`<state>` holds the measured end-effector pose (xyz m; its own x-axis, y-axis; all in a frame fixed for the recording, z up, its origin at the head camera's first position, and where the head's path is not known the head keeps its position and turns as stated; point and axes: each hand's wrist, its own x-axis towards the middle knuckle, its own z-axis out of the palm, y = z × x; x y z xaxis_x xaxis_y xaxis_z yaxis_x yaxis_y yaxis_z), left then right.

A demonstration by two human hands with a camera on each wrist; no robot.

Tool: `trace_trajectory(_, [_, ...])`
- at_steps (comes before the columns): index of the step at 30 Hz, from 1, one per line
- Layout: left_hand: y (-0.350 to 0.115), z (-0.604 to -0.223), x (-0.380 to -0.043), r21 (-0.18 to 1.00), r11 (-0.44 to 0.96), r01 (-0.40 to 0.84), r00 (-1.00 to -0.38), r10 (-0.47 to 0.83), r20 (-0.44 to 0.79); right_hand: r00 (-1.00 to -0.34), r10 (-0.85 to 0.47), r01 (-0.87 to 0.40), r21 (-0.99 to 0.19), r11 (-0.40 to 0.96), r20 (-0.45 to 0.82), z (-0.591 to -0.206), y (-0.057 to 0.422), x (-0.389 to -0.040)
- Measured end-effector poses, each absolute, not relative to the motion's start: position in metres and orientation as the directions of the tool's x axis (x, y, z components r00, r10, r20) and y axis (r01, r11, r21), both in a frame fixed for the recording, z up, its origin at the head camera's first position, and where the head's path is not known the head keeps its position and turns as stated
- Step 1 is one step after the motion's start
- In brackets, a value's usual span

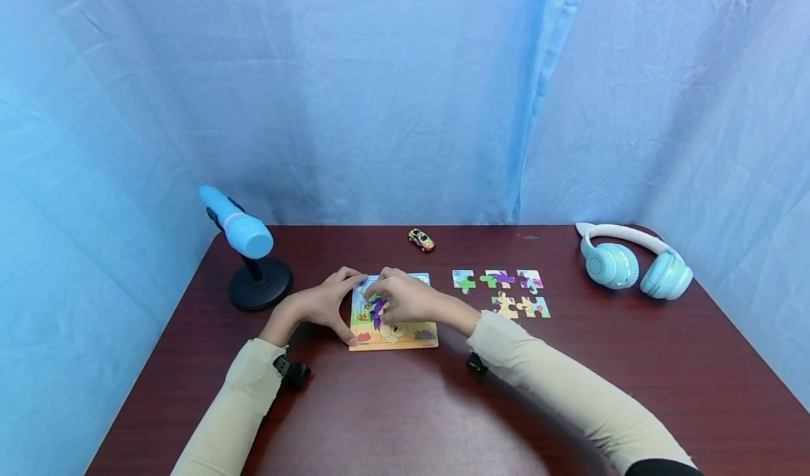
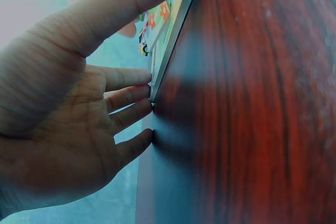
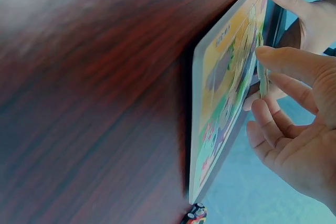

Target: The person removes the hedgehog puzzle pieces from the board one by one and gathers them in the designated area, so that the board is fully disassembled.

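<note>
A jigsaw puzzle board (image 1: 411, 335) with a cartoon picture lies on the table in front of me. My left hand (image 1: 325, 302) spans its left side, thumb at the near corner and fingertips along the far part of the edge. In the left wrist view those fingers are straight and spread. Over the board's upper left, my right hand (image 1: 408, 297) pinches a puzzle piece (image 3: 263, 80) between thumb and fingers. That piece is seen nearly edge-on in the right wrist view, tilted close over the picture. The right hand covers part of the picture in the head view.
Several loose puzzle pieces (image 1: 500, 278) lie right of the board. A small toy car (image 1: 420, 240) sits beyond it near the back edge. A blue microphone (image 1: 247, 235) on a black round stand (image 1: 261, 286) is at left; light blue headphones (image 1: 611, 265) lie at right.
</note>
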<state>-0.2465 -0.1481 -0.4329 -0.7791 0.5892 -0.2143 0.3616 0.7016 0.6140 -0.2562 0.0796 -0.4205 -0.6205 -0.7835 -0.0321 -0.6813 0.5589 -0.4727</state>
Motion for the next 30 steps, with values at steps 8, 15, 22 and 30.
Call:
trace_trajectory(8, [-0.147, -0.432, -0.245, 0.61, 0.708, 0.356, -0.785, 0.581, -0.216, -0.624, -0.781, -0.688, -0.448, 0.571, -0.038, -0.421, 0.102, -0.256])
trace_trajectory(15, [-0.147, -0.433, -0.245, 0.604, 0.718, 0.346, -0.795, 0.566, -0.219, -0.652, -0.757, -0.65, -0.478, 0.591, -0.047, -0.428, 0.134, -0.256])
trace_trajectory(22, [-0.147, -0.434, -0.245, 0.599, 0.722, 0.347, -0.798, 0.563, -0.216, -0.668, -0.744, -0.66, -0.467, 0.588, 0.007, -0.429, 0.169, -0.256])
trace_trajectory(30, [-0.147, -0.435, -0.245, 0.596, 0.719, 0.357, -0.798, 0.566, -0.206, -0.697, -0.717, -0.639, -0.479, 0.603, 0.027, -0.428, 0.203, -0.256])
